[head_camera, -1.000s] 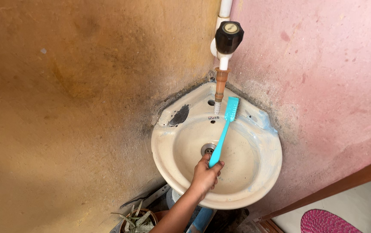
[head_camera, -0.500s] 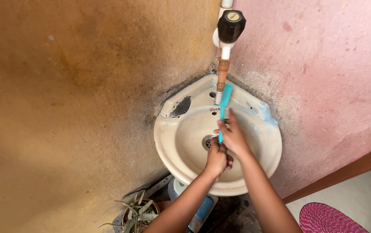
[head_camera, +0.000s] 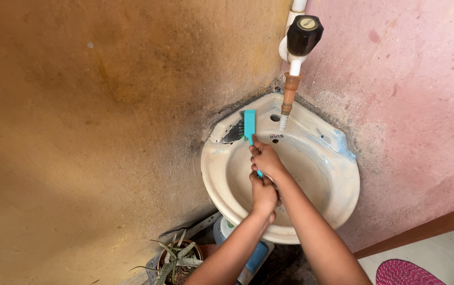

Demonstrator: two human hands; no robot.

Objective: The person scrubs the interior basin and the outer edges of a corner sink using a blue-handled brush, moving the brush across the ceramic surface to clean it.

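Both my hands grip a turquoise long-handled brush point(head_camera: 249, 125). My left hand point(head_camera: 264, 194) holds the lower end of its handle, and my right hand point(head_camera: 265, 159) is wrapped around the handle higher up. The brush head rests at the back left of a cream corner sink point(head_camera: 338, 195), beside a dark patch point(head_camera: 233, 133) on the rim. The drain is hidden behind my hands. A tap with a black knob point(head_camera: 303, 34) and an orange spout point(head_camera: 289, 95) hangs over the back of the basin.
An ochre wall stands on the left and a pink wall on the right, meeting behind the sink. A potted spiky plant point(head_camera: 177, 258) sits under the basin on the left. A pink round mat point(head_camera: 409, 273) lies at the bottom right.
My right hand came in and took the handle above my left hand. The brush head swung from under the tap to the back left rim by the dark patch.
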